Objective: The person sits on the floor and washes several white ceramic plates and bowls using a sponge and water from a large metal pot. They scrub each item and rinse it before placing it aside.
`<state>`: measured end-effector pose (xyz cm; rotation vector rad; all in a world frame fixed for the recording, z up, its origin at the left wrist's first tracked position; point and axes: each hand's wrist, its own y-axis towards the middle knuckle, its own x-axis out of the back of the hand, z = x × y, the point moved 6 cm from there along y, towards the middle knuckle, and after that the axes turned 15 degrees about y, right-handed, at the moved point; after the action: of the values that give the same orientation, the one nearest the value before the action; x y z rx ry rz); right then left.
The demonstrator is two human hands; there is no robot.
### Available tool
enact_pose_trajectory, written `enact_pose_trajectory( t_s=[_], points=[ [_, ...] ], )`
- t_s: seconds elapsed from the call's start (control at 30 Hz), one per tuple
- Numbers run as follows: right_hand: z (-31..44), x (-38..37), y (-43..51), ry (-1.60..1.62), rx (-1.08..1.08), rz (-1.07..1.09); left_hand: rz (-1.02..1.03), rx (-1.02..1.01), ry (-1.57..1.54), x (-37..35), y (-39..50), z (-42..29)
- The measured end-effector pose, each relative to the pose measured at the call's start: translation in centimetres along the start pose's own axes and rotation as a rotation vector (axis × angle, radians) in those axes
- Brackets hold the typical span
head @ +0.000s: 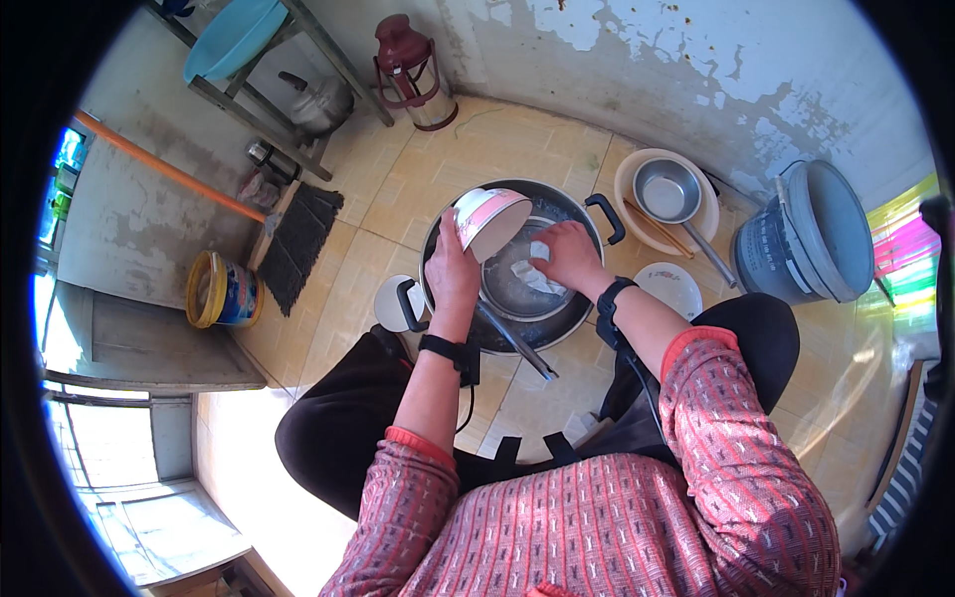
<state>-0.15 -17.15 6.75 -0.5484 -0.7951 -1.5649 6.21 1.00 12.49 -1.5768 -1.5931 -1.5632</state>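
My left hand grips a white bowl with a pink patterned band, tilted so its mouth faces down and right. It is held over a large dark pot with two black loop handles, standing on the floor between my legs. My right hand pinches a crumpled white cloth just right of the bowl, above the pot's inside. Within the pot sits a round metal pan with cloudy liquid in it. Its long metal handle sticks out over the near rim towards me.
At the right stand a pale basin bearing a small metal saucepan and chopsticks, a floral plate and a grey bucket. Leftward are a white dish, a mop and a yellow-rimmed bucket. A thermos flask stands behind.
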Motion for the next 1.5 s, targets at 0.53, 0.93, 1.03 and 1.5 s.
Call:
enact_pose_trajectory(
  t_s=[0.53, 0.93, 1.03, 1.5],
  points=[
    [1.2, 3.2, 4.9, 1.132, -0.281, -0.095, -0.128, -0.011, -0.214, 4.0, 2.2, -2.0],
    [3.0, 3.7, 5.4, 1.028, -0.275, -0.142, 0.277, 0.350, -1.022, -2.7, 0.2, 0.2],
    [2.4, 2.0, 4.5, 1.098, -0.414, -0.161, 0.227, 0.355, -1.058, -4.2, -0.4, 1.2],
    [-0.1, -3.8, 4.4, 1.015, -0.680, 0.302, 0.285, 1.037, -1.353, -4.8, -0.1, 14.1]
  ],
)
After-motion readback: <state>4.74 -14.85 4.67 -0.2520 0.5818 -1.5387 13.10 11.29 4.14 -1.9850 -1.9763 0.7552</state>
